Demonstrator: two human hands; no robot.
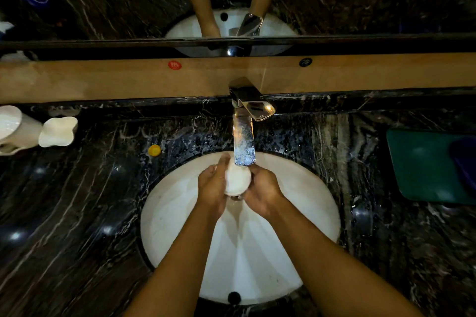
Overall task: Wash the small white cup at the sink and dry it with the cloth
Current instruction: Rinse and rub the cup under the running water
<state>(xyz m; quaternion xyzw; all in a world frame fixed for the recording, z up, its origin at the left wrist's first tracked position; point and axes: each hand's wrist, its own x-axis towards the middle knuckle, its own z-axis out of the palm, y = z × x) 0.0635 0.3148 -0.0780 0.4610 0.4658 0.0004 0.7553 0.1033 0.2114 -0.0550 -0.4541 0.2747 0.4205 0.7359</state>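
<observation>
- Cup (237, 179): small, white, held over the white sink (304, 203), directly under the spout of the chrome tap (244, 141). Both your hands are on it.
- Your left hand (212, 188) holds the cup's left side; fingers (223, 162) reach up along it toward the spout, curved round the cup.
- Your right hand (264, 188) grips the right side, fingers wrapped round the cup and mostly hidden behind it.
- Cup orientation: can't tell, rim not visible; blurred.
- Water: wet streak runs down the basin below the cup toward you; stream from the spout itself not clear.
- Bench (77, 201): dark marble w/ white veins, splashes near the tap.
- Bench, left: two white ceramic pieces (58, 132), well apart from the sink; small yellow object (154, 150) nearer the basin edge.
- Bench, right: green mat (425, 165) w/ a purple item (465, 162) on it; can't tell if that is the cloth.
- Mirror (103, 15) behind the tap shows your forearms.
</observation>
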